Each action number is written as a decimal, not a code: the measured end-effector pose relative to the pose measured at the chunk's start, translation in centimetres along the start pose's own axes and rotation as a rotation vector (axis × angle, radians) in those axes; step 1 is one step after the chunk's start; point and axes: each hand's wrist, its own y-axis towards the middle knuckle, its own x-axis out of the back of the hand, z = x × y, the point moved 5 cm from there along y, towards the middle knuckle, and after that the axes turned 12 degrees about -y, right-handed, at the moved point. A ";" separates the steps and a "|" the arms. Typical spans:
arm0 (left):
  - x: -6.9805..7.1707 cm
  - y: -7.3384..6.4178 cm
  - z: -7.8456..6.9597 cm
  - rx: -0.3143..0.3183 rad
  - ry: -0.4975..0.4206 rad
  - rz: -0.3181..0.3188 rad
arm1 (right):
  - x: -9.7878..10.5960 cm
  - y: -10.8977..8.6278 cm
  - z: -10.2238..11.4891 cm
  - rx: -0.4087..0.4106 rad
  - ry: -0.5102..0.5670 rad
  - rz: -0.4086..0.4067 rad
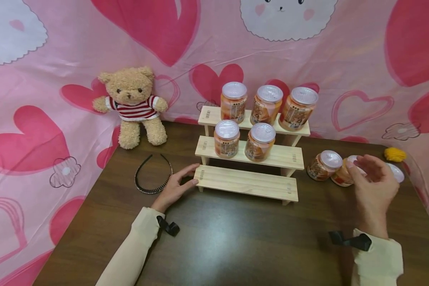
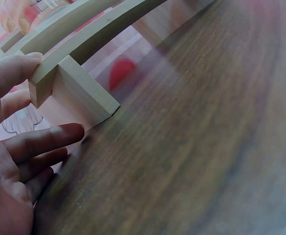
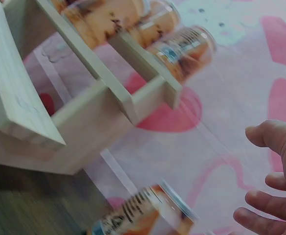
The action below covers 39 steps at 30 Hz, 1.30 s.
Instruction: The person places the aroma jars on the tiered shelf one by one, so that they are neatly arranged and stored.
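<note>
A three-tier wooden stand rises like steps on the table. My left hand touches the left end of its lowest board, fingers mostly straight; the left wrist view shows the thumb at the board's corner. Over a group of jars at the right hovers my right hand, fingers loosely bent and apart, holding nothing. One jar with an orange label and clear lid stands left of that hand; another jar is partly covered by it. The clear lid of a further jar shows beyond the fingers.
Three jars line the top tier and two jars the middle one. A teddy bear leans on the pink backdrop, left of the stand. Near my left hand lies a black headband. A yellow object sits far right.
</note>
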 end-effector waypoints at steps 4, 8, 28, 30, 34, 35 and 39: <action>0.0 0.0 0.0 0.006 0.012 0.002 | 1.3 0.8 -0.3 0.000 0.059 -0.049; 0.0 0.0 0.0 0.007 0.015 0.000 | 2.5 1.5 -0.7 0.017 0.077 -0.091; 0.1 0.1 0.0 0.006 0.028 -0.005 | 7.3 3.2 -2.4 -0.085 -0.259 -0.302; 0.1 0.1 0.0 0.009 0.032 -0.002 | 7.5 3.2 -2.5 -0.096 -0.296 -0.306; -0.1 0.1 -0.5 0.019 0.032 0.007 | 7.5 3.1 -2.7 -0.068 -0.399 -0.313; -0.2 0.0 -1.0 0.022 0.030 0.008 | 7.4 3.1 -2.8 -0.062 -0.418 -0.314; -0.5 -0.4 -2.6 0.028 0.019 0.016 | 7.4 3.2 -3.7 -0.066 -0.512 -0.320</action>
